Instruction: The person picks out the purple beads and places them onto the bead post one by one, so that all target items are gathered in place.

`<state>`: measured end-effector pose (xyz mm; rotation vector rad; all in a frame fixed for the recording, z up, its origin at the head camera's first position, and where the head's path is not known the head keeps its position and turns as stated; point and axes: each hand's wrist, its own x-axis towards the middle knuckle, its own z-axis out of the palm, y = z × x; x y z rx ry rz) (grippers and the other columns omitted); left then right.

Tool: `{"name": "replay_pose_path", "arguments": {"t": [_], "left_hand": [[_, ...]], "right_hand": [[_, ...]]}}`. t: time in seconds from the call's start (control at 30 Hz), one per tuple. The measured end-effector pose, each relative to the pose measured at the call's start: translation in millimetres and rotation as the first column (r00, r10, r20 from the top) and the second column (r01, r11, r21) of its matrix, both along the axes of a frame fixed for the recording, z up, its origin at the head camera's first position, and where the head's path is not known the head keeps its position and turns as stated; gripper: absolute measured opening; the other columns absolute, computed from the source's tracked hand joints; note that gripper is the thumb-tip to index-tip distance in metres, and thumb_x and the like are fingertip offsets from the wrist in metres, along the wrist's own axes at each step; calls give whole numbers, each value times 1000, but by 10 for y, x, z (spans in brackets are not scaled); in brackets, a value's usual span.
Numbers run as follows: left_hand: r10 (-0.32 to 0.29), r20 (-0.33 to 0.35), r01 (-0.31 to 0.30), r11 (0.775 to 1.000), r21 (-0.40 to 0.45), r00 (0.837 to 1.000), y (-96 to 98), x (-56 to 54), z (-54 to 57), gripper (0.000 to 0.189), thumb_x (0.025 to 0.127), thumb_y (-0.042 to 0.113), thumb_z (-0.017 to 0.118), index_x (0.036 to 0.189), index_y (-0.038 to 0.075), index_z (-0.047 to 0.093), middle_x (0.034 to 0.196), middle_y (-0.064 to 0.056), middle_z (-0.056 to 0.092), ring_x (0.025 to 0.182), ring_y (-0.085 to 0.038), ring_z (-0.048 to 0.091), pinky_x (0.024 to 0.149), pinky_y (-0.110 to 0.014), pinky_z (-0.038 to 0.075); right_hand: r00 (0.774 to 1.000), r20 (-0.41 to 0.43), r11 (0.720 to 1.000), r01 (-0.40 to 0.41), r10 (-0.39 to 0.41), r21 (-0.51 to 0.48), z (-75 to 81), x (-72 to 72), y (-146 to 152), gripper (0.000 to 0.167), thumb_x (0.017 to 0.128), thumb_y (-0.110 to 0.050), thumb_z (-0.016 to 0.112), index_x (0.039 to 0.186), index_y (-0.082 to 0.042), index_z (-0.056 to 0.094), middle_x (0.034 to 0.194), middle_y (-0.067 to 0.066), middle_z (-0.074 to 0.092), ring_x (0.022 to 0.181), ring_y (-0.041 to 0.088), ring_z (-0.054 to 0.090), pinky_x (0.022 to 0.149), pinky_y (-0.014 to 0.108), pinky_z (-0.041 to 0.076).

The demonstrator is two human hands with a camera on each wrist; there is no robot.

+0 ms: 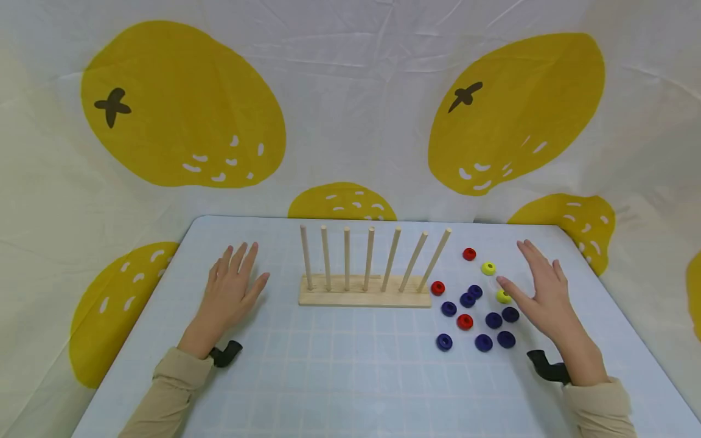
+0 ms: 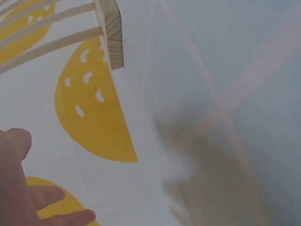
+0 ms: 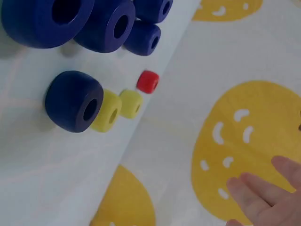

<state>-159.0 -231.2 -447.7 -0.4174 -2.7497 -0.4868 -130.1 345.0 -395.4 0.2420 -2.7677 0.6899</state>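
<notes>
A wooden rack (image 1: 364, 298) with a row of several upright pegs stands at the middle of the table. To its right lie loose beads with holes: several blue beads (image 1: 484, 343), red beads (image 1: 465, 322) and yellow beads (image 1: 488, 268). My left hand (image 1: 227, 295), fingers straight and spread, is left of the rack and holds nothing. My right hand (image 1: 547, 298) hovers at the right edge of the beads, fingers extended, partly covering one yellow bead. The right wrist view shows a blue bead (image 3: 70, 103) close up, apart from the fingers (image 3: 263, 193).
A pale table (image 1: 328, 377) with a faint grid carries everything. Behind it hangs a white cloth (image 1: 356, 109) printed with yellow fruit shapes. Each wrist has a black strap-like mount, the left one (image 1: 227, 354) and the right one (image 1: 547, 368).
</notes>
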Motion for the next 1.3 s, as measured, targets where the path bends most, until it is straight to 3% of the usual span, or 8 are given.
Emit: {"name": "replay_pose_path", "arguments": {"t": [0.2, 0.33, 0.47, 0.7, 0.8, 0.93, 1.1, 1.3], "left_hand": [[-103, 55, 85, 960, 266, 993, 50, -12, -88, 60, 100, 27, 58, 149, -3, 38, 147, -29, 42, 136, -52, 32, 104, -73, 25], [-191, 118, 122, 892, 434, 975, 120, -35, -143, 57, 100, 21, 59, 147, -3, 40, 147, -26, 44, 138, -45, 35, 108, -67, 28], [-258, 138, 138, 815, 562, 956, 208, -79, -186, 51, 99, 14, 63, 144, -4, 45, 143, -22, 51, 135, -38, 42, 107, -59, 36], [-363, 165, 143, 687, 713, 917, 392, -179, -289, 47, 95, 6, 67, 138, -4, 52, 137, -18, 58, 132, -34, 47, 109, -55, 38], [-424, 193, 138, 634, 761, 885, 442, -210, -338, 49, 95, 8, 68, 140, -1, 51, 142, -16, 54, 136, -33, 43, 114, -51, 33], [-431, 261, 104, 659, 745, 864, 442, -212, -409, 58, 91, 22, 74, 144, 13, 51, 148, -5, 49, 141, -25, 37, 118, -47, 27], [-426, 239, 185, 740, 646, 873, 416, -217, -541, 67, 81, 27, 84, 141, 20, 55, 144, 0, 53, 140, -22, 40, 117, -44, 29], [-464, 158, 280, 736, 617, 872, 403, -243, -599, 66, 79, 21, 85, 139, 18, 57, 141, 0, 56, 137, -23, 44, 115, -31, 32]], "right_hand": [[992, 34, 968, 124, -120, -216, -38, 82, 204, 69, 100, -30, 60, 158, -14, 25, 155, 24, 33, 142, 44, 28, 111, 72, 17], [987, 87, 935, 157, -136, -318, -132, 127, 361, 56, 103, -31, 55, 152, -12, 37, 148, 16, 45, 137, 16, 41, 117, 32, 30], [974, 189, 884, 194, -123, -425, -265, 171, 505, 48, 104, -33, 52, 144, -7, 48, 131, -2, 57, 113, -6, 51, 84, 0, 41], [917, 399, 742, 270, -3, -614, -508, 200, 708, 48, 101, -37, 57, 137, -5, 54, 110, -25, 62, 99, -7, 59, 79, 5, 48], [856, 517, 735, 340, 16, -586, -585, 180, 741, 59, 98, -47, 58, 141, -7, 51, 111, -27, 61, 100, -8, 57, 97, 19, 47], [819, 573, 765, 350, 30, -541, -663, 183, 745, 64, 96, -52, 57, 145, -10, 49, 115, -27, 59, 106, -10, 51, 110, 31, 37], [859, 505, 745, 283, 83, -604, -724, 221, 731, 52, 99, -35, 62, 139, -4, 53, 114, -25, 61, 105, -8, 54, 84, 7, 41], [872, 484, 770, 262, 69, -582, -750, 220, 681, 54, 93, -29, 72, 136, -1, 54, 111, -25, 61, 101, -6, 56, 82, 6, 46]]}}
